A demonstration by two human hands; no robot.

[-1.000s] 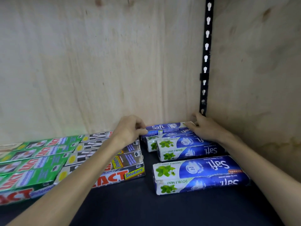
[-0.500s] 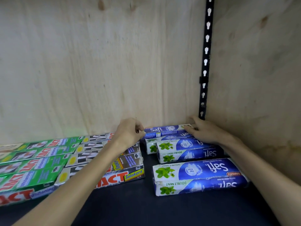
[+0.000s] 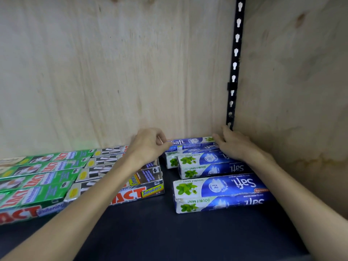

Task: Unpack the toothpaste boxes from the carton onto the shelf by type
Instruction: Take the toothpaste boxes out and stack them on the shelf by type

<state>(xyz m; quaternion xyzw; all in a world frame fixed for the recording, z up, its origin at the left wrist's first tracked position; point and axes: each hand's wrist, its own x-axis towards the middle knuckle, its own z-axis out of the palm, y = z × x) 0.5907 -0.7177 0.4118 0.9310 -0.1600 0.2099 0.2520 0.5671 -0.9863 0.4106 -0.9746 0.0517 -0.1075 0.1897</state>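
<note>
Toothpaste box, blue Safi (image 3: 190,143), lay at the back of the dark shelf (image 3: 169,232), against the plywood back wall (image 3: 113,72), topmost of the blue Safi boxes (image 3: 216,193) on the right side. Left hand (image 3: 148,146) pinched its left end with curled fingers and thumb. Right hand (image 3: 235,146) lay on its right end, fingers bent over it, near the black slotted rail (image 3: 234,72) in the corner. Silver Smokers boxes (image 3: 131,187) sat mid-shelf, green Whitening boxes (image 3: 37,179) to their left.
</note>
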